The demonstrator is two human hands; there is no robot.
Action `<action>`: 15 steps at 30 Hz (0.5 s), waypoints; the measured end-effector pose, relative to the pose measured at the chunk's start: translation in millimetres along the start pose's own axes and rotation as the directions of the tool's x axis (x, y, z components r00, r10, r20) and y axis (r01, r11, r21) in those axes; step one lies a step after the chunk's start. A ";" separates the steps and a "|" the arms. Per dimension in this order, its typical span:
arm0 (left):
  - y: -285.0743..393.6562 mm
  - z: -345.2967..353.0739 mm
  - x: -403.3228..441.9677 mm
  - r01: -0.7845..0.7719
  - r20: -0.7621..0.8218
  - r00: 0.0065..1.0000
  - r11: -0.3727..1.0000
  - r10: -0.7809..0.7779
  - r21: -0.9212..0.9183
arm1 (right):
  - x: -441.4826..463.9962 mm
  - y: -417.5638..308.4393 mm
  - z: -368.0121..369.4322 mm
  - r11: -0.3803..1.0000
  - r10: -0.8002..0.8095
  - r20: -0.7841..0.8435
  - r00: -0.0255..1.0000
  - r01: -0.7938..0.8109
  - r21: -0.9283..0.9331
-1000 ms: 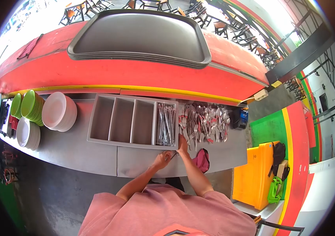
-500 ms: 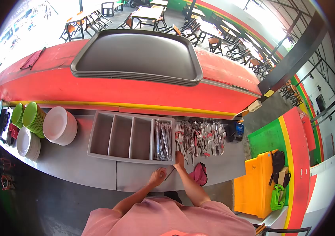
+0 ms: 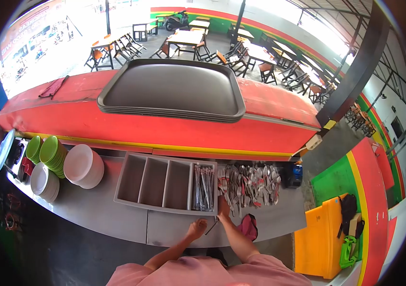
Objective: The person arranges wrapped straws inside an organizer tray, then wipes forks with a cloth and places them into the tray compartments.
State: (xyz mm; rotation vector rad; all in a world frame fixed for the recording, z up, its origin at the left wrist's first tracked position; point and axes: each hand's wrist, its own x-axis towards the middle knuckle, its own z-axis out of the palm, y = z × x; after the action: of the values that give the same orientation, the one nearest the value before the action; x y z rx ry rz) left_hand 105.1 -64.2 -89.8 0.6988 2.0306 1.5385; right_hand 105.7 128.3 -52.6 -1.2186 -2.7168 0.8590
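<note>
A: Where are the two hands?
B: Both are at the lower centre of the frame; the left hand (image 3: pixel 197 229) is over the steel surface (image 3: pixel 103 206), just below the divided grey box (image 3: pixel 153 183); the right hand (image 3: pixel 223 207) is at the box's lower right corner, beside the loose cutlery (image 3: pixel 255 185).
A: And the fingers?
B: The left ones look curled inward; whether they grasp anything, I cannot tell; the right ones are too small and blurred against the cutlery for me to say if they are clenched or released.
A: What is that between the hands?
B: A thin dark strip (image 3: pixel 211 227), slanting near the right wrist; I cannot tell what it is, or if either hand has it.
A: And the cutlery itself?
B: The loose forks and spoons lie heaped right of centre, next to the box; a slim bundle (image 3: pixel 203 188) stands lengthwise in its rightmost compartment; a maroon cloth (image 3: pixel 248 227) lies below the heap; stacked bowls (image 3: pixel 84 167) stand at the left of the frame.
</note>
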 end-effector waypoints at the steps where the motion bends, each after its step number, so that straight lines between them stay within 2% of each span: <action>1: -2.9 1.0 -1.6 0.013 -0.020 1.000 1.000 -0.012 0.017 | -0.9 3.4 -1.3 0.996 -0.084 -0.037 0.996 0.085 0.025; 4: -7.6 2.5 -0.7 -0.016 -0.032 0.999 0.999 0.017 0.041 | 2.6 9.9 2.2 0.980 -0.137 -0.105 0.985 0.150 0.132; 5: -9.0 2.8 -0.6 -0.015 -0.033 0.999 0.999 0.016 0.036 | 4.8 11.5 5.2 0.995 -0.094 -0.086 0.992 0.097 0.030; 8: -10.4 2.9 -0.3 -0.012 -0.029 0.999 1.000 0.013 0.024 | 7.5 15.8 8.8 0.997 -0.074 -0.006 0.997 0.073 -0.031; 14: -4.3 -0.3 1.5 -0.014 -0.011 1.000 0.999 0.014 0.043 | -14.6 22.1 2.2 0.979 -0.097 0.013 0.995 0.098 -0.180; 15: -3.8 -0.3 1.7 -0.007 -0.013 1.000 0.999 0.007 0.043 | -15.3 26.6 5.2 0.984 -0.086 -0.028 0.996 0.081 -0.160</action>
State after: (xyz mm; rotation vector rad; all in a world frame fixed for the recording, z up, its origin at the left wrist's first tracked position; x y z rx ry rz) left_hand 103.2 -64.1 -93.6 0.7148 2.0786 1.5112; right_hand 132.9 129.4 -67.6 -1.1227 -2.8311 0.6171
